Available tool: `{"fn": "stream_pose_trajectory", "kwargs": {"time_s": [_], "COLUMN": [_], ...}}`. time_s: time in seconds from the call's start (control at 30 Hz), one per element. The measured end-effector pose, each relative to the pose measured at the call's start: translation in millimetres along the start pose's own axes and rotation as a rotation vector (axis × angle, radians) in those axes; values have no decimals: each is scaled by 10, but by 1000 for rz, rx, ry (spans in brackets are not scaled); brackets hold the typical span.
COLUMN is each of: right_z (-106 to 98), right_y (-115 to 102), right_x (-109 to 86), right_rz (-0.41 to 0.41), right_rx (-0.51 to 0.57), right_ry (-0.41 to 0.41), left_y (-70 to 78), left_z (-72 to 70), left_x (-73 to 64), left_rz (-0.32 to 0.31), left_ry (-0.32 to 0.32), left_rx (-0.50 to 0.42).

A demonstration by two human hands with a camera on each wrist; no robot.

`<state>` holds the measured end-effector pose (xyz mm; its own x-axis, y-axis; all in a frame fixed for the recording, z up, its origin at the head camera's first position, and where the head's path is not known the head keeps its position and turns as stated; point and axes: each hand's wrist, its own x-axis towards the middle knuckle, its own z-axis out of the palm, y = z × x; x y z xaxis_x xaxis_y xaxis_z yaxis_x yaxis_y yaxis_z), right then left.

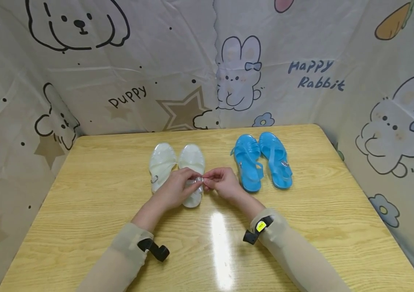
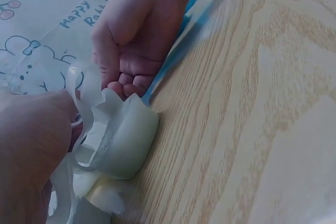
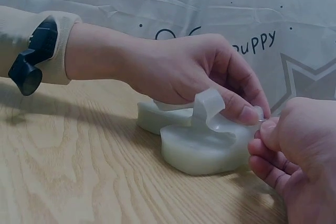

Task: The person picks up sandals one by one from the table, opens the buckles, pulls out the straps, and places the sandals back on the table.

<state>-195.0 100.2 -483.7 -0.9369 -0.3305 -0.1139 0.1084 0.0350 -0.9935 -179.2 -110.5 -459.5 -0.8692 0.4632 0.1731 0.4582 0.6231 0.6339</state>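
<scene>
Two translucent white jelly sandals lie side by side, a left one (image 1: 162,154) and a right one (image 1: 193,199). My left hand (image 1: 177,185) reaches over the right one and pinches its strap beside a small metal buckle (image 1: 199,179). From the other side, my right hand (image 1: 224,182) pinches at the same buckle with thumb and forefinger. In the right wrist view, the fingertips of both hands meet at the strap, and a loose strap loop (image 3: 207,106) rises above the sandal's heel (image 3: 199,156). The left wrist view shows the heel (image 2: 131,140) on the table.
A pair of blue jelly sandals, one nearer (image 1: 248,152) and one farther right (image 1: 274,156), rests to the right of my right hand. The wooden table (image 1: 93,194) ends at a printed cloth backdrop (image 1: 137,65) at the back and sides.
</scene>
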Motion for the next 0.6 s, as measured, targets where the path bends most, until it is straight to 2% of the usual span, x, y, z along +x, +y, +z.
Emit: {"fn": "stream_pose_trajectory", "kwargs": {"time_s": [0.1, 0.23, 0.37, 0.6], "right_z": [-27, -55, -56, -85], "right_y": [15, 22, 24, 72], "right_x": [-15, -24, -24, 11], "right_rz": [-55, -167, -263, -386], "right_rx": [-47, -198, -313, -353], "right_ry": [-44, -92, -105, -111], "left_y": [9, 27, 32, -7], "left_z": [-11, -33, -40, -35], "left_x": [-5, -3, 9, 26], "left_rz": [-32, -65, -60, -29], "left_ry": [11, 13, 1, -24], "left_rx": [-7, -23, -29, -82]}}
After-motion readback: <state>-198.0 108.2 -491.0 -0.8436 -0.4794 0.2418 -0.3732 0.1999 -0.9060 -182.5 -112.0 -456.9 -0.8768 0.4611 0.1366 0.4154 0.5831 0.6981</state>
